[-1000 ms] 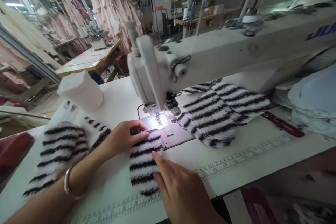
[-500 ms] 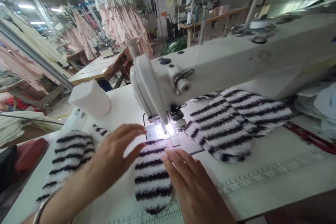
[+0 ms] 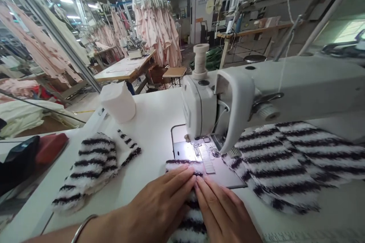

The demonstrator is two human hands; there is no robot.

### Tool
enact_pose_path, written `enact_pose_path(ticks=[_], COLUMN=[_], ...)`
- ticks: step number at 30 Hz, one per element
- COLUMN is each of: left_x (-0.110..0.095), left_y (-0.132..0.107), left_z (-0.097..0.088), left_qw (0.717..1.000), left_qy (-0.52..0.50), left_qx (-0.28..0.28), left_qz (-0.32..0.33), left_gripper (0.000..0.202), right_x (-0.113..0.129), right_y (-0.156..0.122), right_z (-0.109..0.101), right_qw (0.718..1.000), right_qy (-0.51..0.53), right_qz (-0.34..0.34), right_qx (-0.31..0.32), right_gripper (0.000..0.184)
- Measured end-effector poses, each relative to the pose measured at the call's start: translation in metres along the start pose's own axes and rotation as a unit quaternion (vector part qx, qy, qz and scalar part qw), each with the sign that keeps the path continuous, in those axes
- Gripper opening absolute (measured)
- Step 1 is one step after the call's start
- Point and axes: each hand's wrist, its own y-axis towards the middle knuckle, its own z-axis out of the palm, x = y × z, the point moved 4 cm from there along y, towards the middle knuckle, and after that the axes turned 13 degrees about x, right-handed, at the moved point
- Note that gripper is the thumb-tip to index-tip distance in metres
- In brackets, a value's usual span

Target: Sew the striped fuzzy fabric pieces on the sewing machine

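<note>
A fluffy black-and-white striped fabric piece point(image 3: 190, 223) lies on the white table in front of the sewing machine point(image 3: 302, 91). Its far edge is just short of the lit needle area point(image 3: 197, 151). My left hand point(image 3: 161, 201) rests flat across the left side of the piece, fingers extended and touching my right hand's fingertips. On the piece's right side lies my right hand point(image 3: 225, 209), its fingers also stretched out flat. Both hands cover much of the fabric, and my left thumb is hidden.
More striped pieces point(image 3: 285, 163) lie under the machine arm at right. Another striped piece point(image 3: 91, 167) and a thin striped strip point(image 3: 129, 146) lie at left. A white block-like object point(image 3: 117, 102) stands behind them. Red and black fabric point(image 3: 51, 148) is by the left edge.
My left hand has come down from above the table onto the striped piece, beside my right hand. The view has shifted, so the machine appears farther right.
</note>
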Motion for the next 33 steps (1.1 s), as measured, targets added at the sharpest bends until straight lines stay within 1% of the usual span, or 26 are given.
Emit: enact_pose_path(ticks=[2, 5, 8, 11, 14, 18, 21, 23, 26, 28, 29, 31, 33], left_x=[-0.001, 0.002, 0.006, 0.010, 0.012, 0.013, 0.014, 0.014, 0.019, 0.028, 0.033, 0.040, 0.044], left_y=[0.006, 0.015, 0.020, 0.023, 0.024, 0.024, 0.024, 0.022, 0.015, 0.009, 0.006, 0.002, 0.000], left_z=[0.004, 0.010, 0.012, 0.013, 0.014, 0.018, 0.018, 0.014, -0.001, -0.012, -0.015, -0.015, -0.010], left_qw=[1.000, 0.998, 0.998, 0.999, 0.999, 0.999, 0.998, 0.998, 0.995, 0.988, 0.983, 0.975, 0.970], left_qy=[-0.006, -0.016, -0.015, -0.002, 0.001, -0.013, -0.028, -0.046, -0.098, -0.144, -0.165, -0.196, -0.211], left_qx=[0.021, 0.054, 0.036, 0.011, 0.001, 0.003, 0.001, 0.000, -0.013, -0.023, -0.019, 0.009, 0.042], left_qz=[-0.009, -0.038, -0.043, -0.039, -0.043, -0.052, -0.051, -0.038, -0.028, -0.055, -0.076, -0.104, -0.109], left_gripper=[0.042, 0.041, 0.042, 0.042, 0.042, 0.044, 0.045, 0.045, 0.038, 0.026, 0.020, 0.010, 0.006], right_x=[-0.006, -0.016, -0.022, -0.025, -0.027, -0.032, -0.035, -0.038, -0.048, -0.053, -0.055, -0.058, -0.057], right_y=[0.002, 0.009, 0.021, 0.028, 0.030, 0.027, 0.023, 0.021, 0.020, 0.022, 0.023, 0.027, 0.031], right_z=[0.001, -0.002, -0.006, -0.008, -0.006, -0.001, 0.000, 0.000, -0.002, -0.008, -0.011, -0.015, -0.016], right_qw=[1.000, 1.000, 1.000, 0.999, 0.996, 0.994, 0.996, 0.995, 0.987, 0.973, 0.964, 0.953, 0.956], right_qy=[0.000, 0.007, 0.018, 0.044, 0.072, 0.097, 0.087, 0.097, 0.154, 0.218, 0.248, 0.281, 0.270], right_qz=[-0.008, 0.003, 0.014, 0.027, 0.033, 0.039, 0.014, 0.016, 0.019, 0.000, -0.012, -0.027, -0.038], right_qx=[0.016, 0.027, 0.021, -0.011, -0.036, -0.035, -0.019, -0.005, 0.038, 0.076, 0.093, 0.112, 0.110], right_gripper=[0.046, 0.046, 0.047, 0.048, 0.048, 0.051, 0.052, 0.054, 0.057, 0.053, 0.050, 0.044, 0.040])
